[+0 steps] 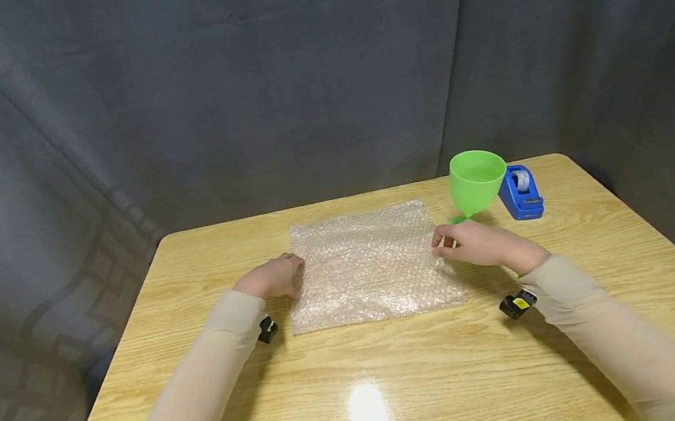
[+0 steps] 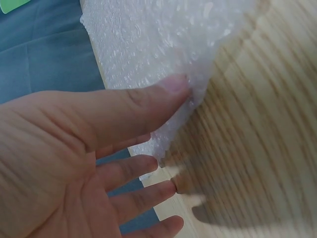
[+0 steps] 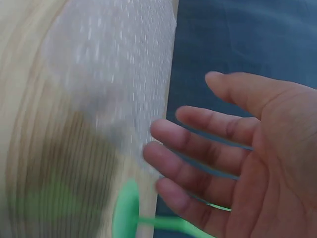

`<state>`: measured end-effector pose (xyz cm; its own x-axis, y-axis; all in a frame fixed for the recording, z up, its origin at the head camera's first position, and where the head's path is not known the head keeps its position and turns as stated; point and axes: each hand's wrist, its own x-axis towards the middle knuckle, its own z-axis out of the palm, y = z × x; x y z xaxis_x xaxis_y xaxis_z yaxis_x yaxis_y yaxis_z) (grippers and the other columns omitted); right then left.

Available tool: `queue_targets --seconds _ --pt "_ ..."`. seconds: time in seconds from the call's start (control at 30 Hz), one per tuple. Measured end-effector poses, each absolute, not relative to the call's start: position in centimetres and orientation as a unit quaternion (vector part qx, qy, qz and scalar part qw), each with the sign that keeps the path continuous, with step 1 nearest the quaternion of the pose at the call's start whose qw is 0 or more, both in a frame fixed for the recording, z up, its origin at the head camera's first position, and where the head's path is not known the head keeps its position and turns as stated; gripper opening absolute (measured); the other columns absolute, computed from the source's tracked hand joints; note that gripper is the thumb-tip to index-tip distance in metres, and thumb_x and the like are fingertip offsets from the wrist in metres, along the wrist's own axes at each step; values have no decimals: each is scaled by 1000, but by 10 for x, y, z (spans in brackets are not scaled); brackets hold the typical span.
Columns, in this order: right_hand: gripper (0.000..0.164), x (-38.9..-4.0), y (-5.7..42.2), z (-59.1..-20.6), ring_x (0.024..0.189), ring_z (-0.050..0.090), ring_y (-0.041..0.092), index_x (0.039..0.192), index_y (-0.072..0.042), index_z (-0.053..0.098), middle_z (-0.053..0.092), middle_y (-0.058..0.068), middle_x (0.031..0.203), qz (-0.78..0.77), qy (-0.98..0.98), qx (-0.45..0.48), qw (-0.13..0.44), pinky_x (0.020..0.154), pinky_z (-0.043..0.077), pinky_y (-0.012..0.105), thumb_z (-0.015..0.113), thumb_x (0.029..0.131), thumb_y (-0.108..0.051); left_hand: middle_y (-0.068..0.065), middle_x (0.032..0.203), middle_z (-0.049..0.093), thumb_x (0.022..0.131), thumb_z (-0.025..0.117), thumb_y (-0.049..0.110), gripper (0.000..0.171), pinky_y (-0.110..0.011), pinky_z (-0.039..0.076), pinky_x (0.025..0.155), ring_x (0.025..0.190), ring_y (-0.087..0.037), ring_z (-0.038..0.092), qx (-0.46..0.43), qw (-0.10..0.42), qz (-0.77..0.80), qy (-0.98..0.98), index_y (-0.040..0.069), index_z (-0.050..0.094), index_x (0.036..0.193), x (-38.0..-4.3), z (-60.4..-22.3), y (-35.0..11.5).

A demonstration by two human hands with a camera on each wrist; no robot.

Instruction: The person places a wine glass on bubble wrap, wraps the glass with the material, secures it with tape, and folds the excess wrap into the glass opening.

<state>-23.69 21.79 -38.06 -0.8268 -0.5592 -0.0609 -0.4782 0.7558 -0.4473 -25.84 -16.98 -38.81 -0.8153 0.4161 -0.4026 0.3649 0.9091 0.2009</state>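
- The bubble wrap sheet (image 1: 371, 267) lay flat on the wooden counter (image 1: 311, 394) and served as the landmark for all positions below.
- Of the 2 hands, the left hand (image 1: 272, 278) was at the sheet's left edge. Its thumb (image 2: 163, 96) lay over that edge in the left wrist view, apart from the relaxed, spread fingers. Whether the thumb pressed on the sheet could not be told.
- The right hand (image 1: 478, 244) was at the sheet's right edge. Its fingers were loosely bent and spread, with the thumb held apart from them. Contact with the sheet could not be confirmed.
- 1 green goblet (image 1: 478, 183) stood upright just beyond the sheet's far right corner. In the head view, its foot was partly hidden behind the right hand.
- 1 blue tape dispenser (image 1: 527, 202), fitted with a roll of clear tape (image 1: 521, 180), sat farther to the right of the sheet, just beside the goblet.
- 2 beige sleeves (image 1: 199, 381) reached toward the sheet from its near side, each with a black device (image 1: 268, 329) at the wrist.
- A dark grey curtain (image 1: 271, 105) hung beyond the sheet's far edge.
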Motion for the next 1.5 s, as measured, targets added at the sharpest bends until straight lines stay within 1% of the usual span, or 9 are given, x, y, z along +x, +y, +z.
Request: queue_targets --seconds 0.3,0.43,0.6,0.73,0.9,1.0,1.17,1.4,1.5 --pt "28 -237 272 -379 79 59 21 111 3 57 64 14 94 -288 923 -188 171 65 48 33 53 100 -23 -22 150 35 84 74 15 72 -48 41 108 130 -35 46 195 231 50 952 2 39 145 -258 -390 -171" --pt "41 -245 284 -383 92 63 32 126 12 46 59 27 111 -353 911 -161 141 73 54 41 53 100 -18 -21 150 36 85 74 15 71 -48 41 107 131 -35 45 189 233 50 953 2 39 145 -259 -390 -171" --pt "54 -256 286 -397 116 48 44 139 7 33 40 32 133 -459 869 -156 103 82 54 41 59 96 -12 -21 150 36 84 75 15 71 -48 41 107 130 -35 46 187 232 51 953 2 40 144 -259 -390 -171" --pt "64 -262 285 -408 126 39 40 142 0 27 37 26 138 -511 844 -137 86 88 49 31 64 93 -14 -21 150 35 84 75 16 71 -48 41 108 131 -35 45 191 230 47 953 2 40 144 -259 -390 -170" --pt "55 -265 282 -414 117 48 13 136 -15 34 43 10 131 -569 809 -121 82 88 51 22 66 92 -11 -22 150 35 84 75 15 70 -47 40 109 131 -35 45 196 227 47 953 1 40 144 -258 -390 -169" --pt "46 -266 281 -413 105 54 1 127 -24 39 46 1 121 -599 787 -121 81 93 53 29 65 92 -8 -21 150 36 84 75 14 70 -47 39 109 131 -35 45 198 226 49 953 1 40 144 -257 -389 -169" --pt "44 -266 279 -410 101 58 -2 124 -29 39 46 -3 119 -617 774 -111 86 97 50 42 64 93 -9 -22 151 35 84 75 14 71 -48 38 110 133 -36 43 194 227 50 953 1 40 144 -257 -389 -168" --pt "44 -267 278 -406 100 58 -1 122 -30 40 46 -2 117 -632 763 -109 80 91 54 34 63 93 -7 -20 152 32 85 74 16 72 -48 38 110 135 -36 41 189 233 48 953 3 38 146 -259 -390 -167" --pt "45 -266 278 -406 102 57 0 122 -31 39 46 -2 118 -633 762 -110 81 92 53 36 63 93 -6 -20 154 30 86 74 18 73 -48 36 112 137 -35 39 186 236 45 953 4 36 147 -260 -391 -167"
